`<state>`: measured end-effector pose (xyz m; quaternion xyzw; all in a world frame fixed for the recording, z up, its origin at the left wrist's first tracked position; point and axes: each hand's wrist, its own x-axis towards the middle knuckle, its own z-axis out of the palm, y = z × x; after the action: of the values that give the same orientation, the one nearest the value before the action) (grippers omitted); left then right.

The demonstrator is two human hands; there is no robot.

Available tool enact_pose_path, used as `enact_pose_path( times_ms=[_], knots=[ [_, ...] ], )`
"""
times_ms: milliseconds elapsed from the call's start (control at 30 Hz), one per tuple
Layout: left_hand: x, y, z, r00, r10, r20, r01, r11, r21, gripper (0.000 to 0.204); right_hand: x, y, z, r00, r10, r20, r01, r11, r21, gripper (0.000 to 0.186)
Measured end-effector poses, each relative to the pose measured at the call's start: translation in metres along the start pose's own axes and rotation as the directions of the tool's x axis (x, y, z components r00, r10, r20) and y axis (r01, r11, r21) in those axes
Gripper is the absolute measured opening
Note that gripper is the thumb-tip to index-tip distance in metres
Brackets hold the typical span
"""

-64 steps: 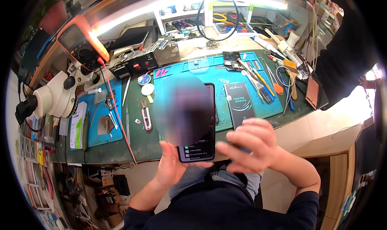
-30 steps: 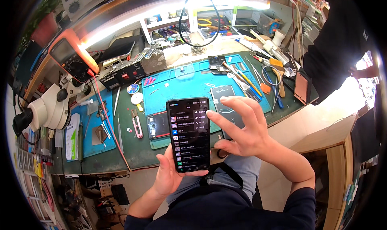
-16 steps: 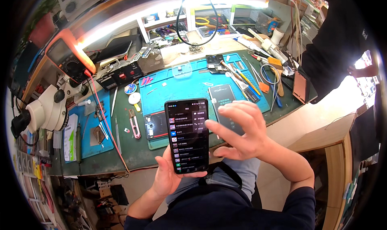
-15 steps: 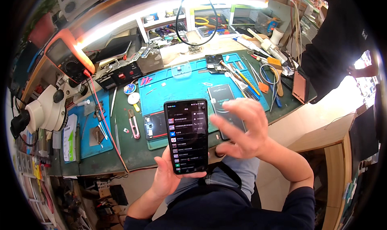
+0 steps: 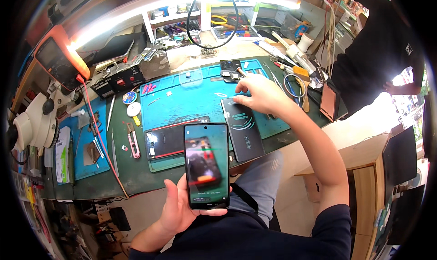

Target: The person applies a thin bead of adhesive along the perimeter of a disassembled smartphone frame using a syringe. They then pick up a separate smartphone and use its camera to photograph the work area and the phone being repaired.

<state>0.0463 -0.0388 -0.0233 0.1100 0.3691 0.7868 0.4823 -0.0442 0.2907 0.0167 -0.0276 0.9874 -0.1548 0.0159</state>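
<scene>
My left hand [image 5: 175,207] holds a black phone [image 5: 207,169] upright from below, thumb apart at its left side. On its lit screen is a blurred live picture of a dark object. My right hand [image 5: 258,94] reaches over the far end of a dark flat packet [image 5: 243,130] with teal arcs on its face. Its fingers are bent, with a gap between thumb and forefinger; whether they touch the packet cannot be made out. Left of the packet, partly behind the phone, lies an opened phone part [image 5: 166,140] with a red edge on the blue work mat [image 5: 170,107].
A multimeter [image 5: 59,59], a microscope [image 5: 34,123] and a power supply box [image 5: 123,82] stand at the left. Pink-handled tweezers [image 5: 133,144] lie near the mat. A clear box [image 5: 190,77] sits farther back. Another person in black [image 5: 384,55] stands at the far right.
My right hand has moved from beside the phone out to the packet's far end. The phone screen has switched from a dark list to a live camera picture. The whole view has shifted slightly.
</scene>
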Motion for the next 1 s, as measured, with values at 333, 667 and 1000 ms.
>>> enact_pose_path(
  times_ms=[333,667,1000],
  knots=[
    [0.037,0.037,0.038,0.999,-0.032,0.020,0.034,0.996,-0.086,0.101,0.032,0.011,-0.014,0.959,0.038,0.279,-0.045,0.999,0.018,0.029],
    [0.054,0.058,0.057,0.981,-0.088,0.170,0.121,0.973,-0.195,0.096,0.039,0.019,-0.017,0.952,-0.020,0.306,-0.020,0.992,0.125,0.025],
    [0.056,0.060,0.058,0.976,-0.100,0.195,0.138,0.972,-0.192,0.096,0.042,0.025,-0.014,0.943,-0.062,0.328,-0.001,0.982,0.189,0.027]
  ],
)
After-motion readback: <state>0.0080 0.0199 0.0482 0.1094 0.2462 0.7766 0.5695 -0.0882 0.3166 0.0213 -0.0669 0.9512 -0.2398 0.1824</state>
